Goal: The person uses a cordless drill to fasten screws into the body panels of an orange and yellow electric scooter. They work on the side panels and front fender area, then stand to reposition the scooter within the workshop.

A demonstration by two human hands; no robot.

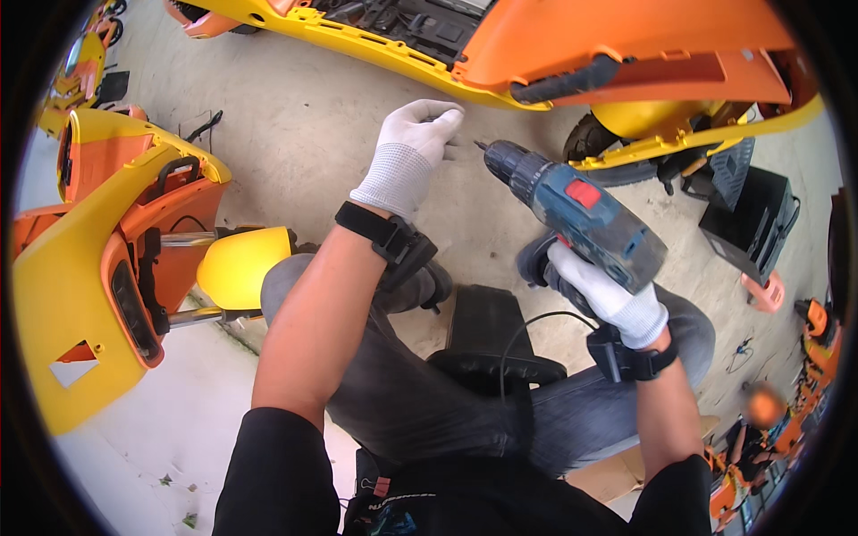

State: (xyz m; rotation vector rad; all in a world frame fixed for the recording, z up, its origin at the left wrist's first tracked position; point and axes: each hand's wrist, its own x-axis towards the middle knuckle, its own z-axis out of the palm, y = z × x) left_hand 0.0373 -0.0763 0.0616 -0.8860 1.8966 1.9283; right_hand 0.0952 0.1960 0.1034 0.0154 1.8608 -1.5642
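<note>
My right hand [608, 290], in a white knit glove, is wrapped round the grip of a blue and black cordless drill [585, 205] with a red patch on its body. The drill's chuck and short bit point up and left, toward my other hand. My left hand [420, 134], gloved the same way, is closed with its fingertips pinched together, a short gap from the bit. Whatever those fingers hold, if anything, is too small or hidden to make out. Just beyond both hands is the yellow lower edge of an orange scooter body [626, 49], with a black handle-like part [567, 80].
At the left stands another yellow and orange scooter [80, 295] with a yellow mudguard [246, 268]. A black box [749, 223] sits on the concrete floor at the right, near a wheel [590, 143]. Farther right, a person [751, 438] is among more orange vehicles.
</note>
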